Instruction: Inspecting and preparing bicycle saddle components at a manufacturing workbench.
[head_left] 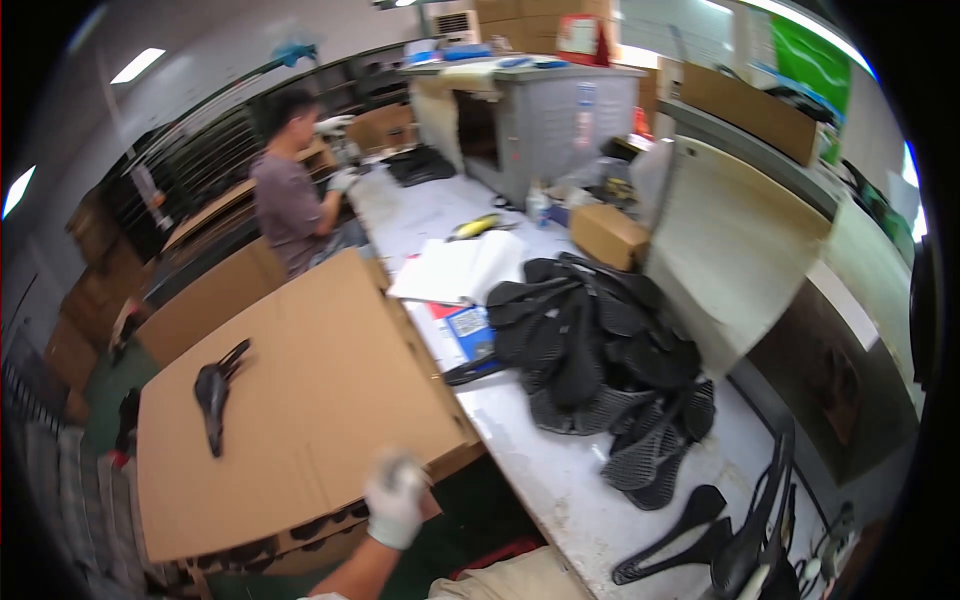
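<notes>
**Q:** What is the state of the hands?
**A:** The gloved left hand [395,497] is beside the near edge of the cardboard sheet [320,390]. Blur hides its fingers; whether open or closed, I cannot tell. A pale tip, apparently the right hand [754,582], shows against the near seat [738,560]; its grip cannot be told.

**Q:** Where are the parts?
**A:** The near seat is at the near right of the white table [510,425], beside a forked black piece [700,503]. A heap of black seat parts [575,340] lies farther up. A lone seat [212,395] rests on the cardboard.

**Q:** How should the near seat be handled?
**A:** Recommended: support its underside, lift without dragging, and keep its narrow end clear of neighbouring parts. Scuffing is the likely fault.
</notes>
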